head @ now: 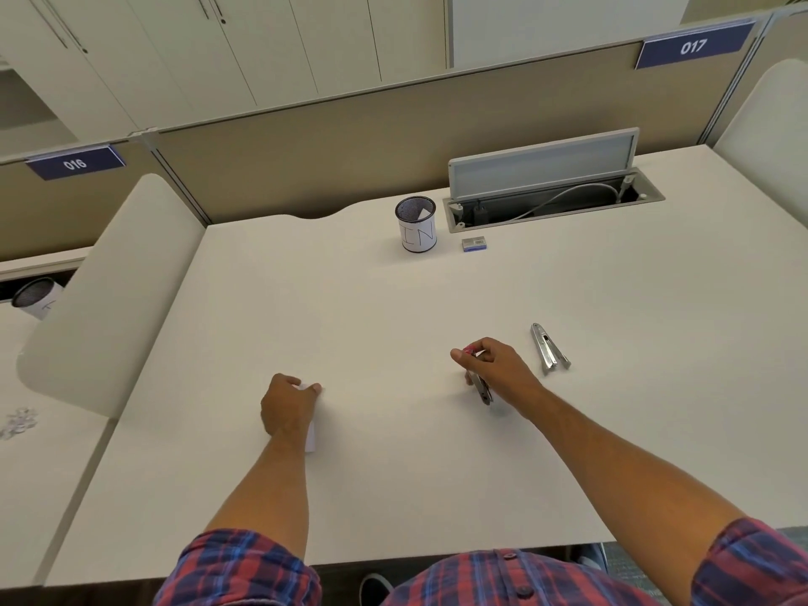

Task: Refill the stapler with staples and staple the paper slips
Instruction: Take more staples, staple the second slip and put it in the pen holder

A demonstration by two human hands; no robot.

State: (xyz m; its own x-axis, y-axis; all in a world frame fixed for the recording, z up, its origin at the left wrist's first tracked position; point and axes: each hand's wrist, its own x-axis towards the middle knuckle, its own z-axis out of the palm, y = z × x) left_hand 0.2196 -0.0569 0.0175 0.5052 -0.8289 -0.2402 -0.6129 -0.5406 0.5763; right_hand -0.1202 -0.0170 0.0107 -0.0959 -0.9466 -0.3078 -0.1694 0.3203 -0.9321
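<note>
The right hand [489, 360] gripped the stapler [483, 389], the left hand [286, 408] clutched paper slips [310, 435] toward the table's [393, 299] near edge — best square the slips before stapling.

An office: numbered partition signs [693, 46] top right, white desk [350, 299], cable hatch [551, 190], cabinets [245, 45] upper left

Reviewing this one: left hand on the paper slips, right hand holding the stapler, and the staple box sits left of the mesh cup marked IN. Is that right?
Not quite. In the head view the staple box sits right of the mesh cup, by the open cable tray. The rest holds: left hand on the paper slips, right hand holding the stapler.
</note>
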